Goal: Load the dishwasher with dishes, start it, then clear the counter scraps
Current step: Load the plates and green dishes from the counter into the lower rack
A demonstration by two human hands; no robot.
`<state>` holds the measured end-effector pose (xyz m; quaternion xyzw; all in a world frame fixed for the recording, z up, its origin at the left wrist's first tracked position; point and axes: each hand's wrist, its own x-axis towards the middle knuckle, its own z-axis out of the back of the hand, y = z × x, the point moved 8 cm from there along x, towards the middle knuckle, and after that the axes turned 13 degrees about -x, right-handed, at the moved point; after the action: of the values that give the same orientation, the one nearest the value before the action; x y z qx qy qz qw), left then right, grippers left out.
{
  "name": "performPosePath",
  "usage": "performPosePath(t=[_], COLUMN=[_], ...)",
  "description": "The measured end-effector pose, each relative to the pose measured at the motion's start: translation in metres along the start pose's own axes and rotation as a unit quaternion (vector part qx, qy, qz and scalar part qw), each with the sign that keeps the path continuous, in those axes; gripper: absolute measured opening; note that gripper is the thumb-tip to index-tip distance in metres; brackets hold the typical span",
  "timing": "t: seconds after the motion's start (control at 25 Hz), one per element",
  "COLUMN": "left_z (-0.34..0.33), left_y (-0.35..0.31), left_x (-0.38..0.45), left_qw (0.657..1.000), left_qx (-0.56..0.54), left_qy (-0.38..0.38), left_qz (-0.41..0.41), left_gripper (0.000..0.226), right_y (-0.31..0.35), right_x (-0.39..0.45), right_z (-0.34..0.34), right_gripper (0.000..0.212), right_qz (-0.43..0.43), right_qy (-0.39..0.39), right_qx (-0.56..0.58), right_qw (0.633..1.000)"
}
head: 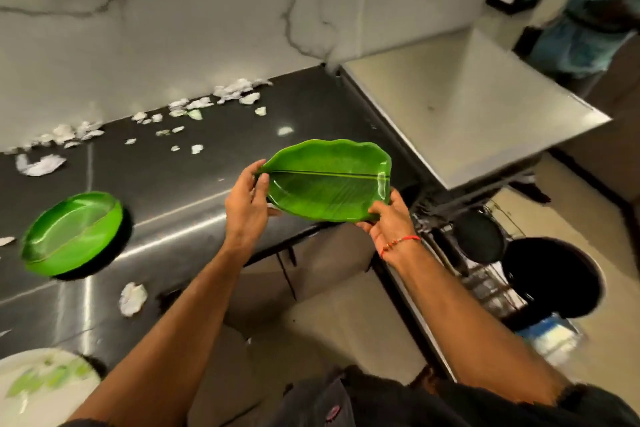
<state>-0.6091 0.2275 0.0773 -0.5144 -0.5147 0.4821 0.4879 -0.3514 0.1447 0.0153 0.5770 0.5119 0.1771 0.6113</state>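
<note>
A green leaf-shaped plate [327, 180] is held above the counter's front edge. My left hand [246, 204] holds its left tip, thumb on top. My right hand [388, 218] pinches its near right rim. A second green leaf plate [71, 234] lies on the dark counter [180, 184] at the left. White paper scraps [228, 94] are strewn along the back wall, with one scrap [132, 298] near the front. The open dishwasher rack [485, 274] at the lower right holds a dark round dish [479, 241].
A white plate with green marks [41, 385] sits at the bottom left. A steel dishwasher top [460, 107] stands right of the counter. A black round bin [554, 276] stands on the floor by the rack. A person stands at the far right.
</note>
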Motion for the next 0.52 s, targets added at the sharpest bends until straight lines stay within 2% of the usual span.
performPosePath(t=[0.12,0.24,0.36,0.52], left_z=[-0.098,-0.206,-0.317,-0.448], left_y=[0.025,0.047,0.066,0.088], left_x=[-0.010,-0.029,-0.056,-0.082], left_qw=[0.996,0.984,0.969,0.951], left_qx=[-0.004,0.014,0.048,0.103], left_qy=[0.073,0.151,0.221,0.275], left_qz=[0.044,0.092,0.100,0.095], left_gripper=[0.026,0.021,0.020,0.029], right_y=[0.008,0.024,0.044,0.055], right_x=[-0.003,-0.002,-0.005,-0.006], right_z=[0.105,0.226,0.341,0.475], right_gripper=[0.048,0.037,0.036,0.031], right_qz=[0.017,0.063,0.106,0.103], right_qy=[-0.059,-0.139,-0.196,-0.245], right_qx=[0.003,-0.034,-0.114,-0.147], right_qw=[0.998,0.988,0.968,0.953])
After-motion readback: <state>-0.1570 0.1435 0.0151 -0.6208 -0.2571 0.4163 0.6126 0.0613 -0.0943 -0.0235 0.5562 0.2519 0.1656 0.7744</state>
